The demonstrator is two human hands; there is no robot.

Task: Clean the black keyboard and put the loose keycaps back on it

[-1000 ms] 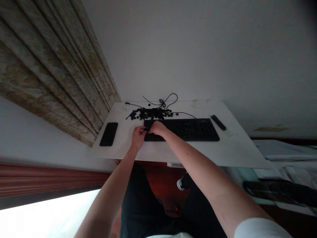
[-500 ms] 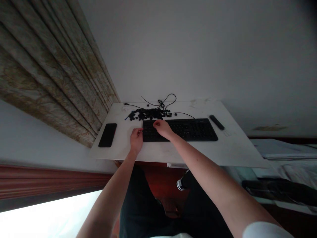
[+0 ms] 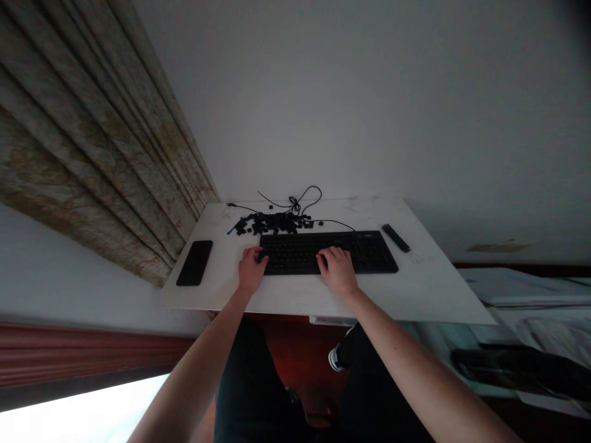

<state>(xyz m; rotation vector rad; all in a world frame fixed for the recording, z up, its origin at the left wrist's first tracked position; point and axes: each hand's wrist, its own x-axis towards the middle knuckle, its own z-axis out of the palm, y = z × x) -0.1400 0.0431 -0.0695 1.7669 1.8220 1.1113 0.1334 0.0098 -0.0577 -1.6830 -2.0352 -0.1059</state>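
Note:
A black keyboard (image 3: 295,261) lies on the white desk (image 3: 295,298). My left hand (image 3: 250,272) is at its left end, with the thumb and forefinger apart and a gap showing between them. Over the keyboard, right of its middle, rests my right hand (image 3: 338,269). Its fingers are bent forward over the keys and the thumb stands apart on the left; nothing shows in it. Behind the keyboard's left half lies a pile of small black keycaps (image 3: 279,223), too dark to tell one from another.
A looped black cable (image 3: 315,187) lies behind the keycaps. A black phone (image 3: 194,263) is on the desk's left side, and a dark slim stick-like object (image 3: 396,238) lies right of the keyboard. The curtain (image 3: 115,123) hangs at left; a wall (image 3: 323,111) stands behind.
My right hand has moved right along the keyboard, from its left part to right of its middle, and its pinched fingers have spread. My left hand's fingers have opened at the left end.

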